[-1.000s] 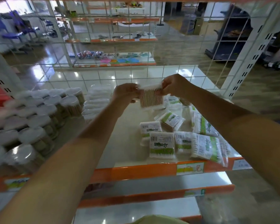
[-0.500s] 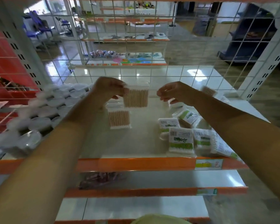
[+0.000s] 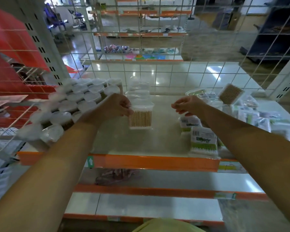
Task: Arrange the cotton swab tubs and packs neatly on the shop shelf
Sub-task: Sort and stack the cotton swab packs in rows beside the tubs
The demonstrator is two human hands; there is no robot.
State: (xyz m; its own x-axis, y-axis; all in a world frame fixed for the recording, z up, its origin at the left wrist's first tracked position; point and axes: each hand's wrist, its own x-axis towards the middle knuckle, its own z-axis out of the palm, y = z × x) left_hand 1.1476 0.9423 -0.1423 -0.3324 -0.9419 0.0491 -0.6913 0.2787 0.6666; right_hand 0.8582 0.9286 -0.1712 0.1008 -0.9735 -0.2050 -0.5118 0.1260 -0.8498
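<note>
Clear plastic over pale wooden sticks: that is the square swab tub (image 3: pixel 140 118) the left hand (image 3: pixel 117 106) is setting down on the shop shelf (image 3: pixel 157 141), at the front of a short file of like tubs (image 3: pixel 139 91) running back toward the wire grid. The left fingers (image 3: pixel 128 109) are curled on the tub's left side near its lid, and it stands upright on, or just above, the shelf; I cannot tell which. The round tubs (image 3: pixel 77 101) are already packed in rows just to the left. The right hand (image 3: pixel 185 104) hovers with its fingers loosely bent and holding nothing, above the loose green-labelled packs (image 3: pixel 203 141) heaped on the right side. Another square tub (image 3: pixel 231 94) lies tilted at the back among them. To my eye the placing step is almost done. Next the tub wants squaring against its row and letting go, then the right hand can fetch the tilted tub or start straightening the packs.
</note>
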